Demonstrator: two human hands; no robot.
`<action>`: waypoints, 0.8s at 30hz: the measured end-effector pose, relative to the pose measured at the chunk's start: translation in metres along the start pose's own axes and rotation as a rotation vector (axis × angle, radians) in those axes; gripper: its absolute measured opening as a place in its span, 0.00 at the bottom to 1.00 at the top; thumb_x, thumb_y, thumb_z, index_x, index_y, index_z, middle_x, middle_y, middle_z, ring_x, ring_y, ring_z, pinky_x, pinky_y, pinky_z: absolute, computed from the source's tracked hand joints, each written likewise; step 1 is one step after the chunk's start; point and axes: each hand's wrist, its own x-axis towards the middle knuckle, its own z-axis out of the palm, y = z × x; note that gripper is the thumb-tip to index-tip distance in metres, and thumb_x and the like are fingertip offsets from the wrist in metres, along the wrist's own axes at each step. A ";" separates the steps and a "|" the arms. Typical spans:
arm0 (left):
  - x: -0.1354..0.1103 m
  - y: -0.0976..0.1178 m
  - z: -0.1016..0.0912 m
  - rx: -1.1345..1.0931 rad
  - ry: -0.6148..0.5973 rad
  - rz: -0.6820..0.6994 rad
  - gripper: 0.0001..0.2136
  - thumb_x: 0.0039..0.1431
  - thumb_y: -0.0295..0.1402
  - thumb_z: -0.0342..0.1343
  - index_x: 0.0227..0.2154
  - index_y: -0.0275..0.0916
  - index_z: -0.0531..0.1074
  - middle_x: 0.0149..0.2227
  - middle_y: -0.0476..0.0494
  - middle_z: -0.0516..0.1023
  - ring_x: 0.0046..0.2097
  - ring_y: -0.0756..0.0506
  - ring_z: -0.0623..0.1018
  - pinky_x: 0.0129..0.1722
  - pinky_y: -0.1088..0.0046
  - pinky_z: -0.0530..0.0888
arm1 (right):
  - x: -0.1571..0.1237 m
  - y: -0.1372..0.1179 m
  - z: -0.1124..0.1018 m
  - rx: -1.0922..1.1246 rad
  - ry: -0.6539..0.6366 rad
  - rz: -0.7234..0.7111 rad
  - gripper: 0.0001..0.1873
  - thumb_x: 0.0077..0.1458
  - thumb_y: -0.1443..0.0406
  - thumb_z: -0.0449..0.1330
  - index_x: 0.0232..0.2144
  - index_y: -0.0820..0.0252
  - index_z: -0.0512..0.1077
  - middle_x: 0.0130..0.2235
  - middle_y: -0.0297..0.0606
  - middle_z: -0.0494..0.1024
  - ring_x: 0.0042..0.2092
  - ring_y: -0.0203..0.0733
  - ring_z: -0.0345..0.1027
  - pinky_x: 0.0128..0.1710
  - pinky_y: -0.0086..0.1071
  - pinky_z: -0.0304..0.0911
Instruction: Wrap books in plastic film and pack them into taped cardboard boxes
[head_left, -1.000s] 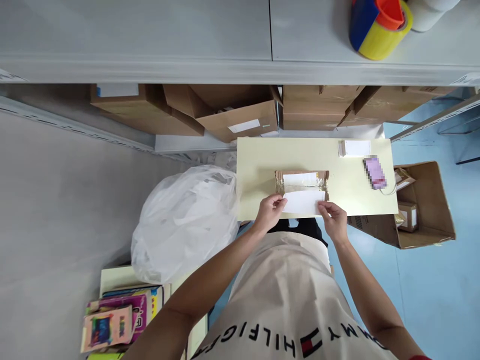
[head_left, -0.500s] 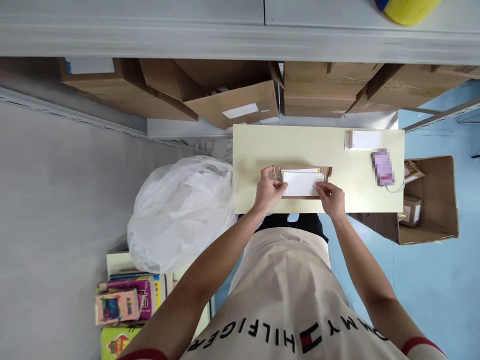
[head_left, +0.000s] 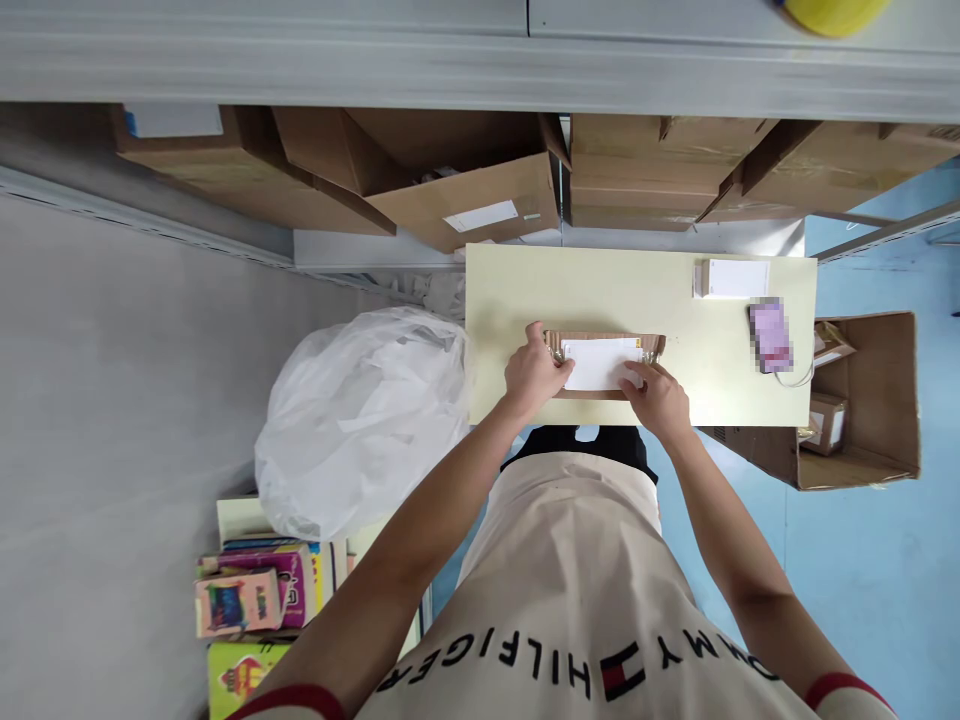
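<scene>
A small brown cardboard box (head_left: pixel 611 395) lies lengthwise near the front edge of the cream table, with shiny clear tape at both ends. On top of it sits a blank-looking white label (head_left: pixel 596 368), with a little yellow showing at its upper right corner. My left hand (head_left: pixel 534 370) is closed round the box's left end, its thumb on the label's left edge. At the other side my right hand (head_left: pixel 658 398) has its fingers bent and pressed together on the label's right part. Whether the label is stuck down I cannot tell.
The cream table (head_left: pixel 570 285) also bears a stack of white labels (head_left: pixel 738 279) and a phone (head_left: pixel 771 336) with a cable. An open carton (head_left: pixel 874 400) holding parcels stands right. At left are a white plastic bag (head_left: pixel 367 420) and books (head_left: pixel 247 595). Cartons (head_left: pixel 480 195) line the shelf behind.
My right hand has shifted left from the label's right edge onto its face. My left hand stays at the box's left end, having moved slightly. The view has tilted a little.
</scene>
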 end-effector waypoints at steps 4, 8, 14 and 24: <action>-0.004 0.000 -0.008 0.170 0.014 0.029 0.35 0.54 0.42 0.62 0.60 0.34 0.57 0.39 0.34 0.80 0.47 0.31 0.79 0.45 0.59 0.73 | -0.009 -0.003 -0.006 -0.151 -0.016 -0.055 0.22 0.59 0.53 0.57 0.55 0.48 0.73 0.41 0.45 0.79 0.38 0.52 0.72 0.36 0.42 0.65; -0.015 -0.002 -0.005 0.242 0.019 0.477 0.26 0.60 0.38 0.56 0.59 0.35 0.63 0.58 0.30 0.72 0.61 0.33 0.69 0.58 0.57 0.65 | -0.012 -0.003 -0.002 -0.265 0.091 -0.312 0.33 0.63 0.46 0.48 0.61 0.60 0.66 0.59 0.56 0.70 0.60 0.63 0.62 0.54 0.51 0.60; -0.017 -0.018 0.001 0.445 -0.211 0.834 0.35 0.62 0.45 0.54 0.68 0.37 0.52 0.71 0.33 0.51 0.71 0.32 0.51 0.68 0.45 0.39 | -0.006 0.018 0.004 -0.409 0.005 -0.445 0.39 0.66 0.46 0.39 0.70 0.63 0.47 0.70 0.52 0.53 0.70 0.62 0.43 0.66 0.64 0.31; -0.021 -0.038 0.003 0.448 -0.269 1.044 0.39 0.55 0.49 0.60 0.67 0.42 0.56 0.70 0.35 0.55 0.70 0.31 0.54 0.68 0.45 0.40 | -0.032 0.022 0.023 -0.459 -0.097 -0.559 0.38 0.66 0.48 0.43 0.70 0.62 0.47 0.70 0.48 0.51 0.71 0.56 0.45 0.68 0.55 0.39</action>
